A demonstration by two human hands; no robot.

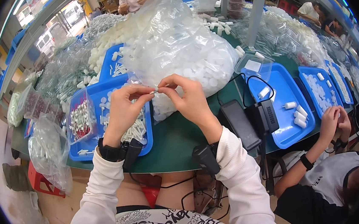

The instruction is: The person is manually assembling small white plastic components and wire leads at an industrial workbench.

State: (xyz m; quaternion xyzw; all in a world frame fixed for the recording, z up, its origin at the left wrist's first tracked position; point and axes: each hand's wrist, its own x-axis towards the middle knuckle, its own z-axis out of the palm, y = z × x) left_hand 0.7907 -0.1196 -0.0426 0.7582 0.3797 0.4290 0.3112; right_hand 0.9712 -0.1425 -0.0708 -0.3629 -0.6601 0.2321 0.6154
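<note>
My left hand [125,107] and my right hand [188,99] meet in front of a large clear plastic bag. Both are closed in a pinch, fingertips almost touching, on a small whitish part [154,92] whose kind is too small to make out. Below my left hand lies a blue tray [148,118] with small white plastic pieces [135,130] in it. A clear plastic box [81,122] of small white and red pieces sits at the tray's left. The bag [181,48] holds many white round caps and stands just beyond my hands.
Right of my hands, a black device [240,123] with cables rests on the green table [171,152]. Beyond it, a blue tray [286,140] carries white cylinders [301,116]. A co-worker's hands [334,121] are at the right. Heaps of clear tubes [59,65] lie far left.
</note>
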